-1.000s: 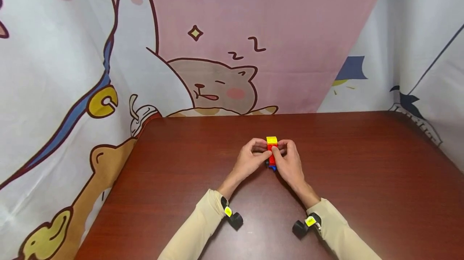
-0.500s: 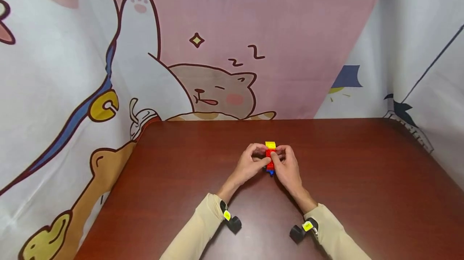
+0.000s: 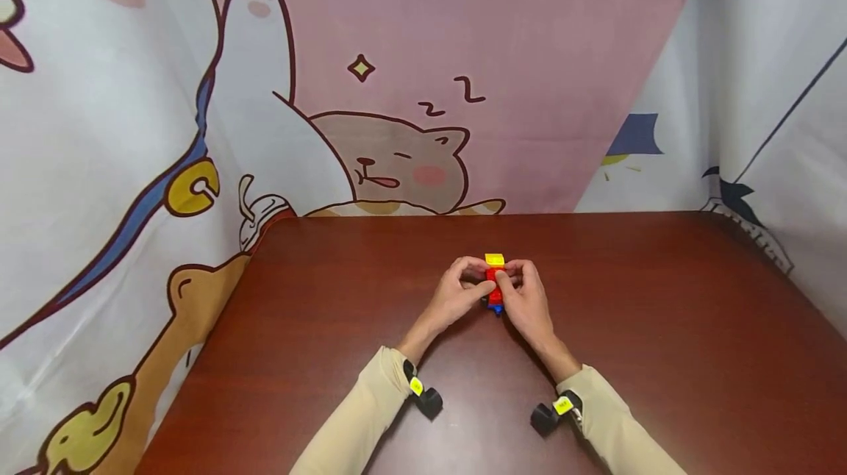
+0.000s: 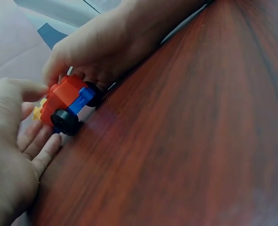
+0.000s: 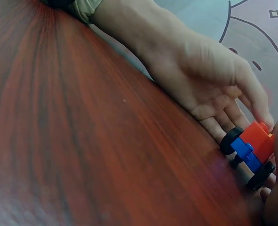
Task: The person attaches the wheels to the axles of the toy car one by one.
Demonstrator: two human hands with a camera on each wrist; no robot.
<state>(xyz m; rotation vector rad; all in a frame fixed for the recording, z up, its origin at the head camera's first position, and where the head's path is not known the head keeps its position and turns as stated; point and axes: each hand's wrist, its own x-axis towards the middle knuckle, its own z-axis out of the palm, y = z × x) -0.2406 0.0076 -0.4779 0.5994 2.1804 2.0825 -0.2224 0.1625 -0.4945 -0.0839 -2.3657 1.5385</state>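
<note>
A small toy car built of bricks stands on the brown table between both hands. It has a red body, a yellow brick at its far end, a blue base and black wheels. My left hand holds its left side, thumb on the red body. From the other side my right hand grips it, its thumb pressing on top of the red body. In the right wrist view the near end of the blue base shows between two wheels; my right hand partly hides the yellow end.
The brown wooden table reaches back to a printed cloth with cartoon animals, which also hangs at the left and right. Black cameras are strapped at both wrists over beige sleeves.
The head view has tilted slightly, so the whole scene shifts down and then a little up. Both hands keep their hold on the toy car, with hardly any movement on the table.
</note>
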